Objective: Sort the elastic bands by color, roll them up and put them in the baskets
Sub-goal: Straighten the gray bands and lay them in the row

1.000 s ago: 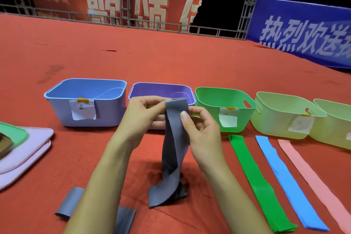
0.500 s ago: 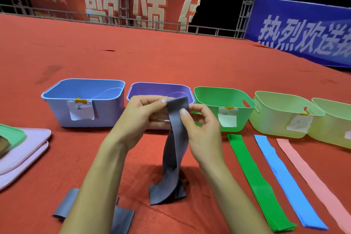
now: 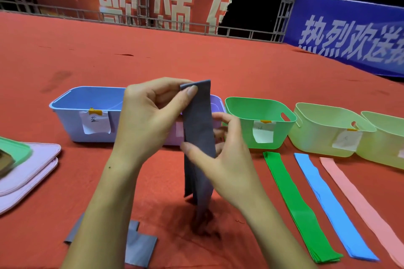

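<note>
A wide red cloth-covered table (image 3: 196, 61) runs back to a grey metal truss railing (image 3: 140, 22), behind which hang a red banner (image 3: 135, 0) with pale characters and a blue banner (image 3: 349, 35) with white ones; the room beyond is dark. Along the table stands a row of baskets: a blue basket (image 3: 72, 102) with a paper label, a purple basket (image 3: 216, 105) mostly hidden by the hands, a green basket (image 3: 258, 111), and two pale green baskets (image 3: 323, 120) at the right. In front of the green ones lie flat a green band stack (image 3: 295, 203), a blue band (image 3: 332, 203) and a pink band (image 3: 360, 199), side by side. The left hand (image 3: 148, 116) pinches the top end of a grey band (image 3: 199, 129) between thumb and fingers, holding it upright above the table, its lower end blurred near the cloth. The right hand (image 3: 220, 155) grips the same band lower down, thumb across its front. More grey band pieces (image 3: 140, 244) lie near the bottom edge, and pale lilac lids (image 3: 28, 168) sit at the far left.
</note>
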The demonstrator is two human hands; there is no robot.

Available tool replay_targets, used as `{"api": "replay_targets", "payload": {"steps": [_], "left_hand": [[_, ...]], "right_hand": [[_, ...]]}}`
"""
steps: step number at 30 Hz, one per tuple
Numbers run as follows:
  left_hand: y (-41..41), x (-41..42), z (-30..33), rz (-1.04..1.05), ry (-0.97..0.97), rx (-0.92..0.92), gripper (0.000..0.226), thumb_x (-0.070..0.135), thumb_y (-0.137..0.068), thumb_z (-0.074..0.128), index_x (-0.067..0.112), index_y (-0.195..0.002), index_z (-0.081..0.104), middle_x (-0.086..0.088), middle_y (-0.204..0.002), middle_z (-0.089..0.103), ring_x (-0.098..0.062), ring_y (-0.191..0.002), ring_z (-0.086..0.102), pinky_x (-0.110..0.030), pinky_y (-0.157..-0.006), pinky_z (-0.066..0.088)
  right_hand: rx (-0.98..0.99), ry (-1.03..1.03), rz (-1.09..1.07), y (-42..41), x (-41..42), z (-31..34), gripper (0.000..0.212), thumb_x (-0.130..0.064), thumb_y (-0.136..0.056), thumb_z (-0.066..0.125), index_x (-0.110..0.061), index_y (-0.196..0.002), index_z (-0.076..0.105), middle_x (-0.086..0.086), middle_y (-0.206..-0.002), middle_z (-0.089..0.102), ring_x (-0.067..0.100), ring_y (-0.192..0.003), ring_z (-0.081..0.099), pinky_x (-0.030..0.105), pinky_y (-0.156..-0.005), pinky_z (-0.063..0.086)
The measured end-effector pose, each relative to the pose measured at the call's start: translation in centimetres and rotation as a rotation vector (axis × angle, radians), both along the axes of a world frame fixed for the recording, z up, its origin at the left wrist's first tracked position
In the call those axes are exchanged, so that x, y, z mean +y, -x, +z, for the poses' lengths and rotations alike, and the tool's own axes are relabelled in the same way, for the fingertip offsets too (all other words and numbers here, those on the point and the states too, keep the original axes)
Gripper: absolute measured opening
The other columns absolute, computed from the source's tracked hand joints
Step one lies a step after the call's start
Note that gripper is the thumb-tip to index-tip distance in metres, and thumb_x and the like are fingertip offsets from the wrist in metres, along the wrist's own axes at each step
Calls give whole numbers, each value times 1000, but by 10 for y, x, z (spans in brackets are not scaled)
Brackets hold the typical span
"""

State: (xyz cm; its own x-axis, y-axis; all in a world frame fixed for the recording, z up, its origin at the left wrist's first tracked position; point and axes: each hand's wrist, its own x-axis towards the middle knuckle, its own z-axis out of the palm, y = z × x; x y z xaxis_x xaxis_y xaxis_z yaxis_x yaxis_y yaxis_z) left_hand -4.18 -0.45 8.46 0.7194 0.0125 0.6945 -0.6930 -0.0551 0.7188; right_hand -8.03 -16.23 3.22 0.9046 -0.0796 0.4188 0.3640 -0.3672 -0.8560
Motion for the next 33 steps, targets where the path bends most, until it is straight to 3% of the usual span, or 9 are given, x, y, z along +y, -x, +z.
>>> {"api": "replay_targets", "payload": {"steps": [5, 12, 15, 18, 20, 23, 26, 30, 33], "left_hand": [[5, -2, 2, -42, 33, 40, 9, 8, -98, 73, 12, -103, 80, 4, -93, 83, -12, -86, 79, -30, -70, 65], [0, 0, 0, -32, 72, 81, 10, 12, -97, 74, 10, -106, 80, -1, -96, 83, -17, -88, 79, -45, -80, 67], [0, 3, 1, -32, 127, 89, 13, 13, -98, 73, 8, -109, 79, -2, -96, 83, -13, -86, 77, -39, -76, 66], [-2, 6, 1, -42, 174, 116, 14, 13, -98, 72, 8, -110, 79, -2, -96, 83, -10, -84, 75, -33, -71, 64], [-6, 8, -2, -43, 160, 140, 14, 13, -99, 72, 8, -110, 79, -3, -95, 83, -11, -84, 75, -35, -70, 65], [-16, 4, -11, -55, 141, 217, 14, 14, -99, 72, 9, -110, 80, -3, -95, 83, -11, -83, 76, -31, -68, 64], [-30, -1, -26, -91, 112, 323, 10, 13, -99, 72, 12, -105, 80, -1, -90, 83, -10, -79, 77, -24, -63, 59], [-50, -6, -56, -95, 24, 436, 12, 12, -99, 72, 6, -107, 80, -9, -96, 82, -16, -86, 77, -25, -66, 60], [-60, -5, -70, -98, -16, 480, 13, 10, -101, 70, 6, -109, 79, -10, -97, 82, -17, -86, 78, -24, -66, 60]], "right_hand": [[-20, 305, -135, 3, 10, -21, 73, -62, -76, 74, -39, -136, 39, -13, -126, 43, 12, -125, 46, 36, -106, 45], [-22, 72, -38, -5, 22, -25, 57, -43, -91, 78, -31, -135, 44, -18, -125, 66, 2, -114, 64, 35, -92, 54], [-6, 82, -7, -2, 19, -27, 64, -61, -85, 75, -35, -134, 44, -19, -122, 67, 5, -112, 66, 37, -90, 56], [96, 208, 23, 0, 7, -33, 74, -94, -75, 53, -36, -120, 47, -16, -105, 70, 16, -99, 67, 46, -85, 56], [153, 218, 56, 2, -2, -40, 78, -101, -72, 43, -35, -113, 50, -15, -98, 69, 16, -95, 67, 48, -85, 55], [202, 184, 87, 5, -9, -50, 72, -95, -79, 42, -30, -105, 54, -13, -96, 71, 15, -93, 68, 48, -86, 55], [264, 141, 60, -6, -15, -69, 52, -75, -93, 51, -24, -99, 62, -11, -91, 73, 8, -86, 68, 43, -83, 55], [405, 332, -12, -26, -25, -98, 58, -77, -92, 52, -20, -82, 59, -7, -76, 66, 19, -77, 64, 42, -72, 50], [402, 466, -105, -31, -35, -113, 52, -76, -90, 57, -25, -99, 63, -7, -86, 73, 20, -92, 69, 42, -79, 54]]}}
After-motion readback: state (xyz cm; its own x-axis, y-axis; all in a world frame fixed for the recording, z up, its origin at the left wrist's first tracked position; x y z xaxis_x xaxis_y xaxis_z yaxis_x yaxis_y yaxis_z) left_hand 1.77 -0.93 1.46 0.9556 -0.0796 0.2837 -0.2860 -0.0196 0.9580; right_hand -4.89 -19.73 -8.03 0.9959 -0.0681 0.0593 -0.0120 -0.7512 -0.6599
